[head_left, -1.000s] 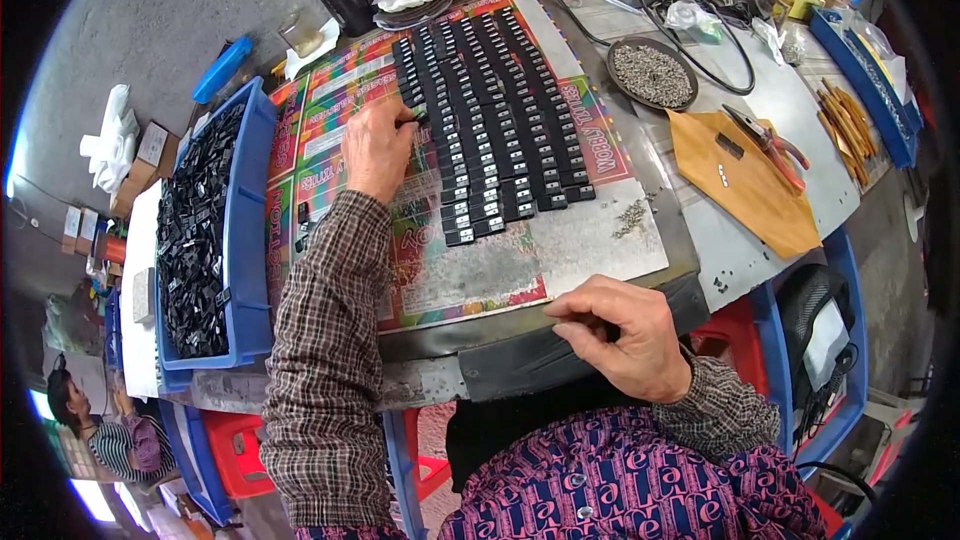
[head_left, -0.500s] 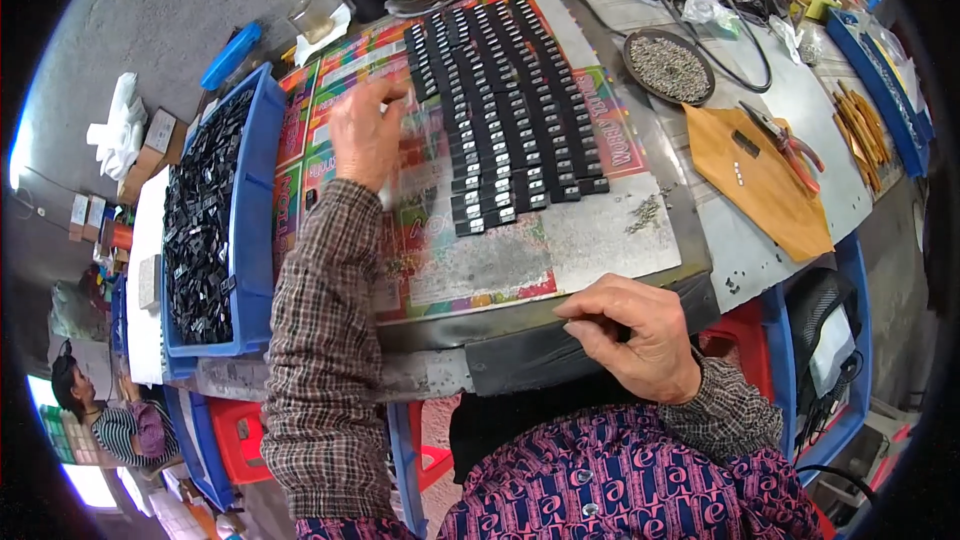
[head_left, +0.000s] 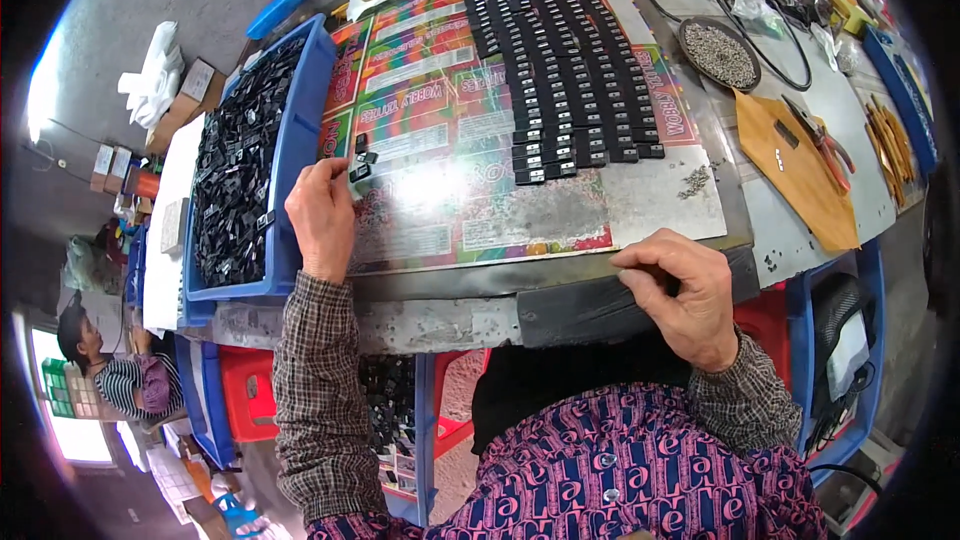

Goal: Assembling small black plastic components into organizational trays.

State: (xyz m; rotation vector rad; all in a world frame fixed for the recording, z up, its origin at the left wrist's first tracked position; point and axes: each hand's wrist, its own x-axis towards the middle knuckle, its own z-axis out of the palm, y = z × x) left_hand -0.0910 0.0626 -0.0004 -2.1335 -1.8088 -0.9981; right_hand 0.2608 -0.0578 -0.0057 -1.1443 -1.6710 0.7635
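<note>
My left hand is at the table's left side, next to the blue tray. Its thumb and fingers are drawn together around a small black plastic piece; other loose black pieces lie just beyond the fingertips. Over the table's front edge, my right hand is closed in a pinch. Whatever it holds, if anything, is too small to make out. Rows of black plastic pieces, each with a small silvery part, are lined up on the colourful printed sheet.
A blue tray heaped with black pieces stands at left. To the right are a round dish of small metal parts, red-handled pliers and brown paper. Small metal bits lie near the rows. A person sits far left.
My left hand has come back from beside the rows toward the blue tray, down to the loose black pieces. My right hand keeps its pinch. The whole view has shifted.
</note>
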